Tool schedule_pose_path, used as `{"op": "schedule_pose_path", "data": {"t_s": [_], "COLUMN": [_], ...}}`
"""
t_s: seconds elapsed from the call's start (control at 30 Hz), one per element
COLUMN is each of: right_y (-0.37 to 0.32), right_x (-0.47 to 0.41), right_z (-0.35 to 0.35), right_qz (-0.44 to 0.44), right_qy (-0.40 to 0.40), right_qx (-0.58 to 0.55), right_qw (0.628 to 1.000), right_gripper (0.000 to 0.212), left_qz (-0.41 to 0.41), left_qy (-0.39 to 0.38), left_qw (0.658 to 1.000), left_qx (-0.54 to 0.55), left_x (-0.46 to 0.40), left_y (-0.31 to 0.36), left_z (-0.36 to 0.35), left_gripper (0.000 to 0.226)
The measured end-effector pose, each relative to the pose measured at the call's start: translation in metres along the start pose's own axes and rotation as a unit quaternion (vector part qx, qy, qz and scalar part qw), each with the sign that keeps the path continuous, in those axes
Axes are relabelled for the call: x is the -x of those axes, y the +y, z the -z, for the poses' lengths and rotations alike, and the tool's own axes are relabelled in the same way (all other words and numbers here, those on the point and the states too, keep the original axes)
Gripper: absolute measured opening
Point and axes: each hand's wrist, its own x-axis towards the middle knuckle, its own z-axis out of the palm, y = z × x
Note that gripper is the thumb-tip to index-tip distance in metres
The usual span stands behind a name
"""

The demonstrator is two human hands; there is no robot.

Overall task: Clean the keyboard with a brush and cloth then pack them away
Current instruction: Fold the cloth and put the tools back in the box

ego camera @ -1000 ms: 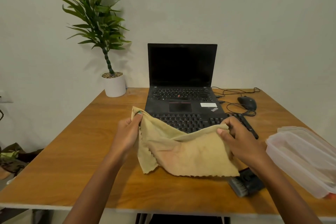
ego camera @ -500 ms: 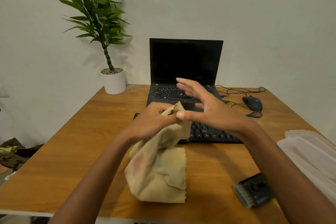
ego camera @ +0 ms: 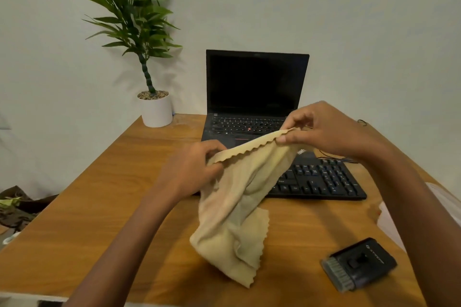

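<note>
Tan microfibre cloth (ego camera: 234, 209) is pinched again by the right hand (ego camera: 326, 132), which was spread open half a second ago; the left hand (ego camera: 197, 169) grips the same scalloped hem. Folding for packing, likely. The brush (ego camera: 359, 266) lies near the desk's (ego camera: 87, 207) front right corner, the keyboard (ego camera: 321, 179) behind.

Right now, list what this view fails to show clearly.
- Keyboard, head view: its left part is hidden behind the cloth.
- Plastic container: mostly behind the right forearm and cut by the right edge.
- Brush: its printed label is too small to read.
- Laptop: palm rest partly hidden by the right hand.
</note>
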Motion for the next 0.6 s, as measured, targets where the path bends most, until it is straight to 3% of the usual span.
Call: {"op": "schedule_pose_path", "data": {"t_s": [0.1,0.2,0.27,0.4,0.5,0.6], "right_y": [0.002,0.010,0.010,-0.004,-0.020,-0.020], "right_x": [-0.001,-0.006,-0.008,0.002,0.024,0.055], "right_z": [0.008,0.018,0.024,0.034,0.038,0.035], "right_qz": [0.009,-0.007,0.000,0.069,0.088,0.081], "right_qy": [0.048,0.116,0.186,0.318,0.274,0.103], "right_qx": [0.028,0.134,0.163,0.096,0.034,-0.040], "right_qw": [0.998,0.984,0.969,0.941,0.957,0.991], "right_gripper": [0.003,0.023,0.025,0.003,0.002,0.012], "left_qz": [0.036,0.067,0.050,-0.025,-0.056,-0.021], "left_qy": [-0.002,0.032,0.099,0.251,0.240,0.106], "left_qw": [0.999,0.997,0.994,0.958,0.947,0.961], "left_qx": [-0.021,-0.015,0.011,0.132,0.207,0.254], "left_x": [0.000,-0.008,-0.015,-0.020,-0.006,0.026], "left_y": [-0.014,-0.018,-0.011,0.013,0.023,0.017], "left_z": [0.006,0.021,0.035,0.067,0.085,0.098], "left_gripper": [0.026,0.021,0.018,0.020,0.019,0.015]}}
